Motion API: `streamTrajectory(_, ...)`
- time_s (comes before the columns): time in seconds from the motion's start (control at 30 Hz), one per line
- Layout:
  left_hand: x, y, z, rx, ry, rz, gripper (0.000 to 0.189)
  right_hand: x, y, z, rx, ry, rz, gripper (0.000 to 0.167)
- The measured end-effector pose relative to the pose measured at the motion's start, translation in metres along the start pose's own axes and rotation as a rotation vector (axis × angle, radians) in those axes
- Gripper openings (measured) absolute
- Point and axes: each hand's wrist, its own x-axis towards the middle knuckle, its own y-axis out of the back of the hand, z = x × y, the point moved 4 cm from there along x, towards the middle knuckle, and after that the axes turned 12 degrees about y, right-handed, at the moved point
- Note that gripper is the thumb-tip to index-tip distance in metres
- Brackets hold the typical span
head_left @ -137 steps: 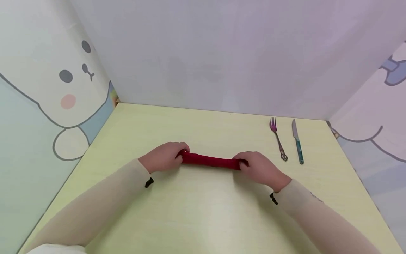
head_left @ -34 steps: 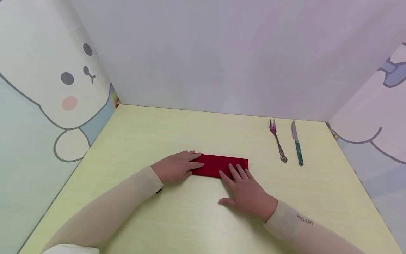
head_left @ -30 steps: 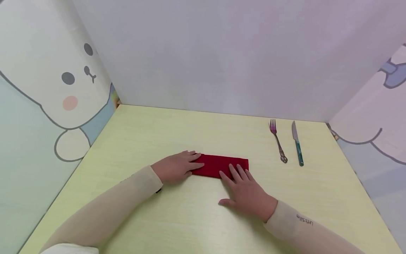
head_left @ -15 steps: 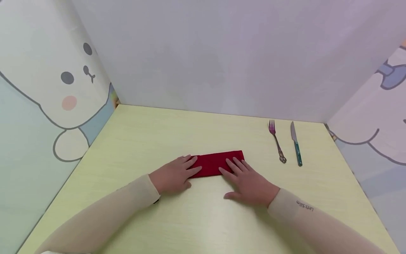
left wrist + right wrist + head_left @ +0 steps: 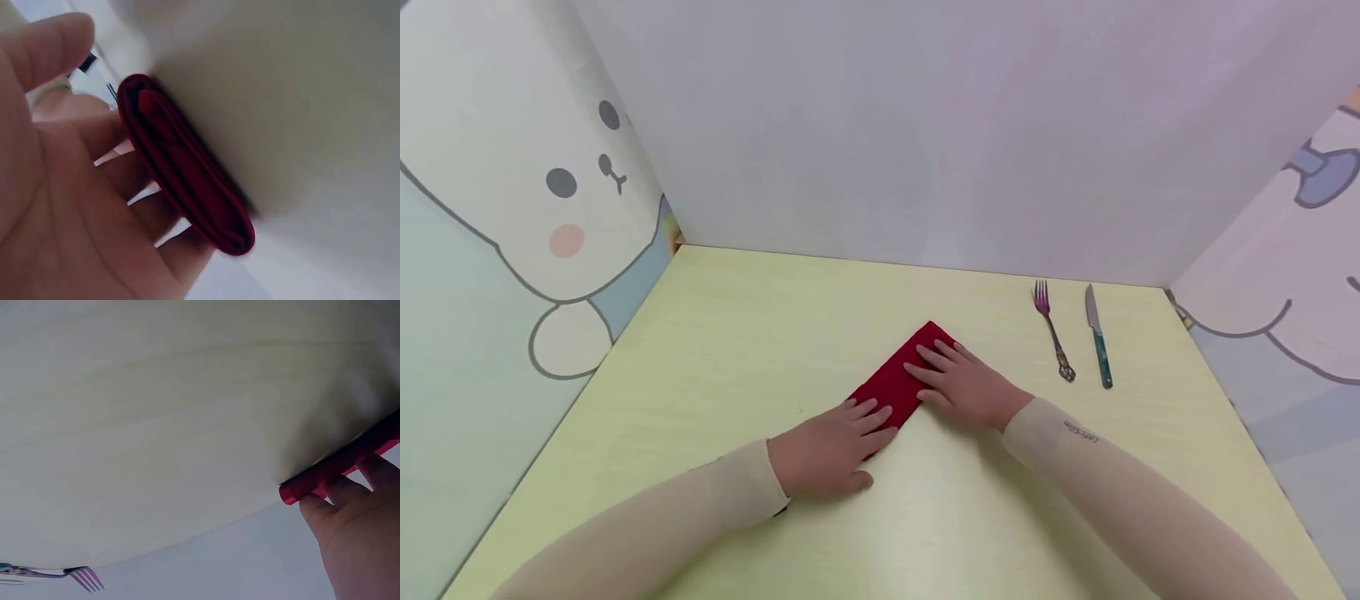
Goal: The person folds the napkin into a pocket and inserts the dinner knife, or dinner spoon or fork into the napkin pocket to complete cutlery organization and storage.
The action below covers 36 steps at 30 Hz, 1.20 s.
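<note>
A dark red cloth [image 5: 891, 379], folded into a narrow flat strip, lies slantwise on the table, its far end pointing up and to the right. My left hand [image 5: 831, 450] rests on the near end with fingers spread and straight. Across the far end lie the straight fingers of my right hand [image 5: 966, 383]. In the left wrist view the end of the cloth [image 5: 187, 169] shows several rolled or folded layers under the fingers. The right wrist view shows the cloth's edge [image 5: 337, 464] beneath the fingertips of the right hand [image 5: 362, 531].
On the right side of the pale yellow table [image 5: 760, 317] lie a fork [image 5: 1054, 331] and a knife with a green handle [image 5: 1098, 337], side by side. A grey-white curtain [image 5: 880, 125] stands behind the table, with cartoon-printed panels at both sides.
Earlier both hands pinched the ends of a narrow red roll; then it lay flat under them. Since half a second ago the cloth has turned counterclockwise, right hand moving away, left hand nearer.
</note>
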Motion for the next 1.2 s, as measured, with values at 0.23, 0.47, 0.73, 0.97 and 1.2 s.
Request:
streamTrajectory(0.23, 0.003, 0.003, 0.017, -0.179, -0.097, -0.082, 0.067, 0.02, 0.003, 0.002, -0.004, -0.015, -0.018, 0.057)
streamTrajectory(0.47, 0.008, 0.005, 0.033, -0.245, -0.132, -0.12, 0.071, 0.028, 0.001, 0.003, -0.034, 0.051, -0.04, 0.057)
streamTrajectory(0.73, 0.009, 0.011, 0.02, -0.184, -0.145, -0.124, 0.063, 0.031, -0.003, 0.008, -0.052, 0.068, -0.048, 0.058)
streamTrajectory(0.97, 0.012, 0.008, 0.012, -0.048, -0.181, -0.07, 0.064, 0.035, -0.001, 0.012, -0.064, 0.088, -0.04, 0.061)
streamTrajectory(1.2, 0.009, 0.006, 0.02, -0.023, -0.177, -0.068, 0.075, 0.043, 0.0, 0.017, -0.129, 0.128, -0.011, 0.066)
